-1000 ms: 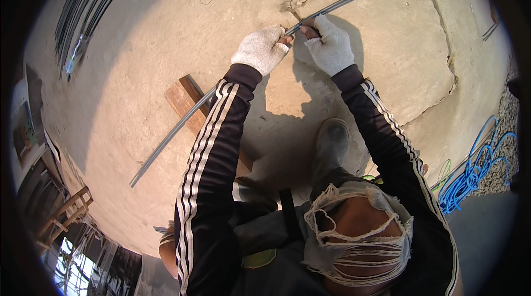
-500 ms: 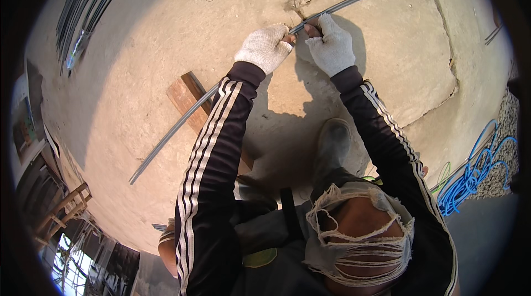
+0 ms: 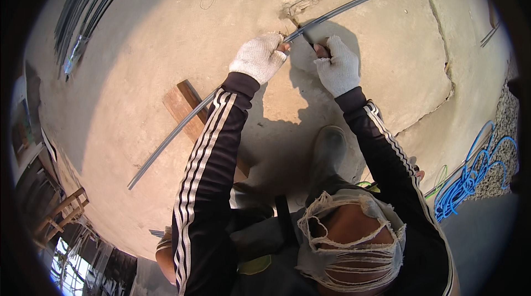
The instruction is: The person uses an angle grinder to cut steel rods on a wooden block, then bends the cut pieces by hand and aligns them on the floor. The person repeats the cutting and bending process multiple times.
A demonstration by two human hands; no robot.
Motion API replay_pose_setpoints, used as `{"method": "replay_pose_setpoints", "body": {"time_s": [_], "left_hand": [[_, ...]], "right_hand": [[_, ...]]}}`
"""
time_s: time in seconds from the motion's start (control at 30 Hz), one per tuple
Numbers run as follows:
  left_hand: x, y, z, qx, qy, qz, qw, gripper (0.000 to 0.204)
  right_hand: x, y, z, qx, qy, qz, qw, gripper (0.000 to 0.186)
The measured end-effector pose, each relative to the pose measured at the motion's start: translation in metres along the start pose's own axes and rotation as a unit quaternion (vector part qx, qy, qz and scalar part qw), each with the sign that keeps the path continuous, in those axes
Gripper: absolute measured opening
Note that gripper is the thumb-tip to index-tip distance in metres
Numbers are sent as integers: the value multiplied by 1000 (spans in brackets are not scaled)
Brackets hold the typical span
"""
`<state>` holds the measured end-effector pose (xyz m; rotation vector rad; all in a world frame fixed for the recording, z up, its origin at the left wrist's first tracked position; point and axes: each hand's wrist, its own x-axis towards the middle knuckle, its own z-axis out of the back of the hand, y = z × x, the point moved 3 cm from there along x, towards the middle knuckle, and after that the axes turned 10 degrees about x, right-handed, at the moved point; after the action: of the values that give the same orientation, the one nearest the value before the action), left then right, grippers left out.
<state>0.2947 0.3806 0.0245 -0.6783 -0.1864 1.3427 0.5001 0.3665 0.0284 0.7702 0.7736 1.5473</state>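
A bundle of long grey steel bars (image 3: 354, 4) runs slantwise across the view, from the lower left to the far upper right. My left hand (image 3: 255, 59), in a white knit glove with bare fingertips, is closed around the bars near their middle. My right hand (image 3: 338, 68), gloved the same way, is just right of and below the bars, apart from them. Its thumb and fingers are pinched together; anything between them is too small to make out. A short dark line lies between its fingertips and the bars; I cannot tell whether it is wire or a floor crack.
Under the bars at left lies a wooden block (image 3: 185, 110). More dark bars (image 3: 91, 5) lie at the upper left. Coiled blue hose (image 3: 470, 177) rests beside gravel (image 3: 500, 169) at right. Cracks run through the concrete floor (image 3: 138, 58). My boot (image 3: 330, 149) stands below the hands.
My right hand has drawn away from the bars, down and to the right, fingers still pinched. My left hand keeps its grip on the bars and sits slightly lower in view.
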Motion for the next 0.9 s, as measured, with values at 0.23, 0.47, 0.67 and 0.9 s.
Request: {"method": "replay_pose_setpoints", "body": {"time_s": [0.23, 0.47, 0.67, 0.9], "left_hand": [[2, 2, -2, 22, 28, 13, 999, 28], [3, 3, -5, 27, 22, 3, 999, 28], [3, 0, -2, 41, 31, -3, 999, 27], [3, -1, -3, 45, 23, -10, 999, 28]], "right_hand": [[51, 5, 9, 77, 59, 94, 991, 14], [99, 8, 7, -55, 229, 273, 933, 10], [122, -5, -11, -59, 381, 233, 893, 8], [126, -4, -14, -64, 425, 189, 883, 2]]}}
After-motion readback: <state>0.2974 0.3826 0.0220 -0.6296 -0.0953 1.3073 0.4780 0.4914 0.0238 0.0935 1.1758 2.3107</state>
